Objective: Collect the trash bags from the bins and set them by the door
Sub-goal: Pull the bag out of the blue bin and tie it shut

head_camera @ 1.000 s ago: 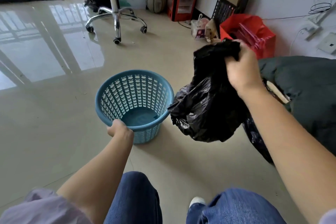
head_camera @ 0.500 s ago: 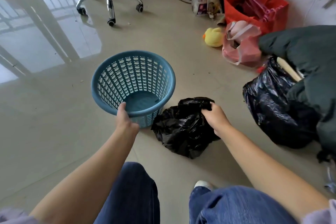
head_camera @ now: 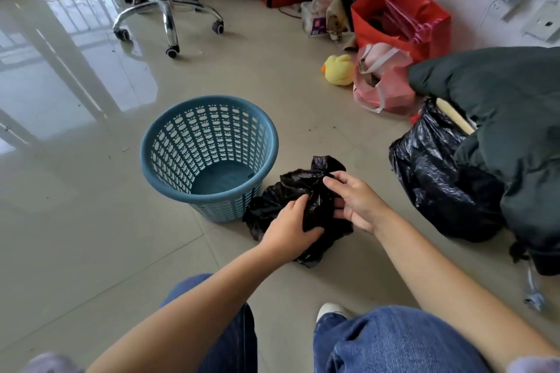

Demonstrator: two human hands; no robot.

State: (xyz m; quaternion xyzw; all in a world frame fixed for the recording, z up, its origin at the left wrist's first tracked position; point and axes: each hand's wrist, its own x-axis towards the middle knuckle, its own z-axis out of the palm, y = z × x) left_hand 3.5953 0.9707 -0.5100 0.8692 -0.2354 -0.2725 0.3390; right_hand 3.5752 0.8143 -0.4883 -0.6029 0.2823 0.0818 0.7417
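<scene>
A small black trash bag (head_camera: 285,194) lies on the tiled floor just right of an empty blue lattice bin (head_camera: 209,154). My left hand (head_camera: 291,228) grips the bag's near side, its fingers curled into the plastic. On the bag's right side, my right hand (head_camera: 353,198) pinches the gathered top with fingertips and thumb. The bin stands upright with nothing inside. A larger full black trash bag (head_camera: 436,179) sits on the floor to the right, partly under a dark green coat (head_camera: 500,118).
A pink plastic bag (head_camera: 385,85), yellow duck toy (head_camera: 339,70) and red bag (head_camera: 400,18) crowd the wall at right. An office chair base (head_camera: 166,6) stands at the back. My knees in jeans (head_camera: 394,342) are at the bottom. Glossy floor stretches left.
My right hand lowered the black bag from the air to the floor beside the bin. My left hand let go of the bin's rim and took hold of the bag.
</scene>
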